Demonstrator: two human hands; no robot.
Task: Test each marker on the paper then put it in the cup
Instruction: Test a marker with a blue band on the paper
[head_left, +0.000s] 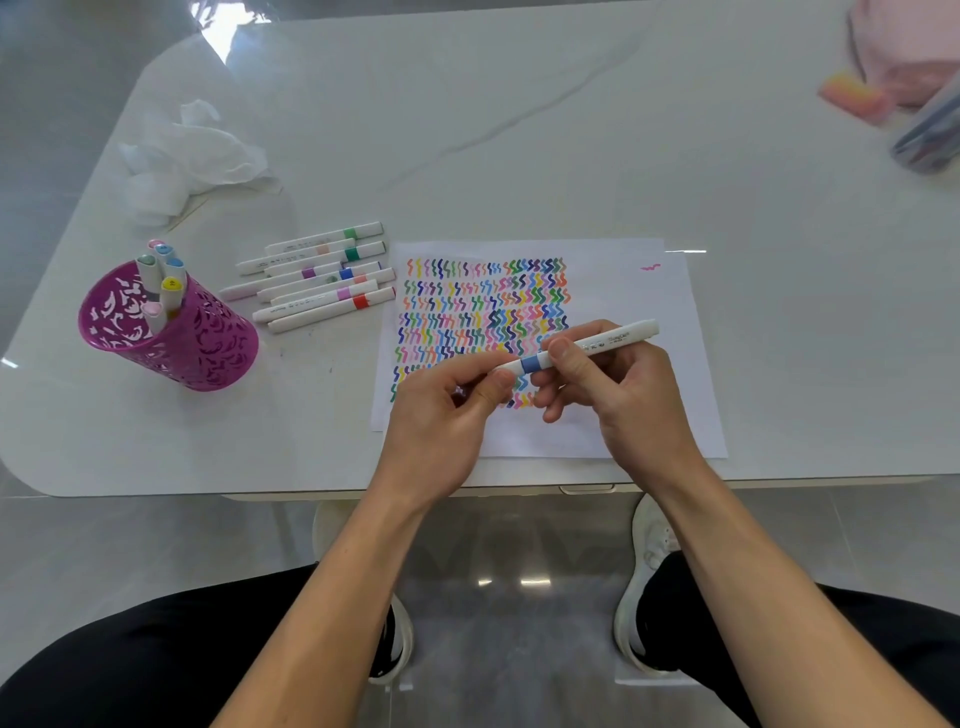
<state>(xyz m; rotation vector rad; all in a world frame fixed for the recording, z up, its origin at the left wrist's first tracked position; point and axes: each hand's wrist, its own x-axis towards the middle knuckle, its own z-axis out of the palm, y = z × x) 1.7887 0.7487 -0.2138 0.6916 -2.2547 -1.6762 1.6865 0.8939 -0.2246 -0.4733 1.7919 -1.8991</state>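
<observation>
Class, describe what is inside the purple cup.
Markers stand inside the purple cup, caps up: yellow, blue, pink, greenish. Their lower barrels and the cup's bottom are mostly hidden by its wall.

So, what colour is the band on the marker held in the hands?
The band is blue, on a white marker; the head view shows it best.

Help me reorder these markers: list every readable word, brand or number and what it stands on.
Held blue-banded marker: barrel print, too blurred to read.
Loose markers: barrel print, too small to read.
Paper: coloured squiggles only, no words.
Magenta cup: no text.
</observation>
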